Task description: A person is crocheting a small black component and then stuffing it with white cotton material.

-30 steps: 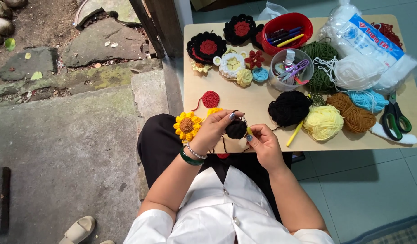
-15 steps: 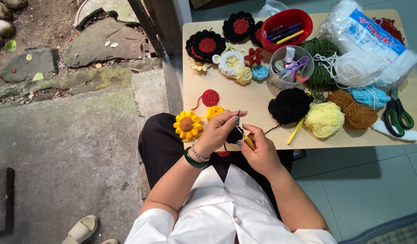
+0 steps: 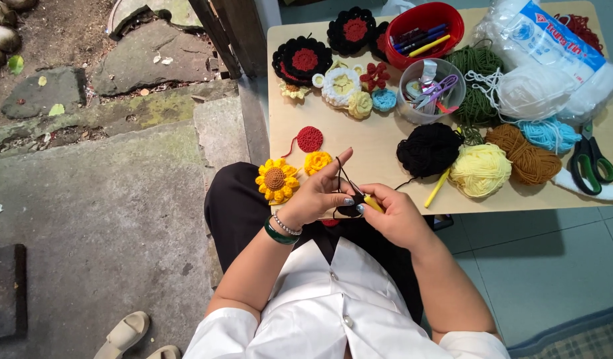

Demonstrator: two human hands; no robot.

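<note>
My left hand (image 3: 318, 191) pinches a small black crochet piece (image 3: 350, 210) at the table's front edge, with black yarn looped over its raised forefinger. My right hand (image 3: 394, 214) grips a yellow-handled crochet hook (image 3: 371, 203) whose tip meets the black piece. The yarn strand runs back to a black yarn ball (image 3: 429, 150) on the table. A yellow crocheted sunflower (image 3: 277, 180) and a small yellow flower (image 3: 318, 161) lie just left of my left hand.
On the wooden table (image 3: 366, 133) are several finished crochet flowers, a red bowl (image 3: 429, 25) of hooks, a clear cup (image 3: 431, 90), yellow (image 3: 480, 170), brown, blue and green yarn, green-handled scissors (image 3: 589, 165), and a plastic bag. Stone floor lies to the left.
Both hands have stayed at the table's front edge. The black piece has sunk lower between the fingers, and the left forefinger now points up with the yarn over it.
</note>
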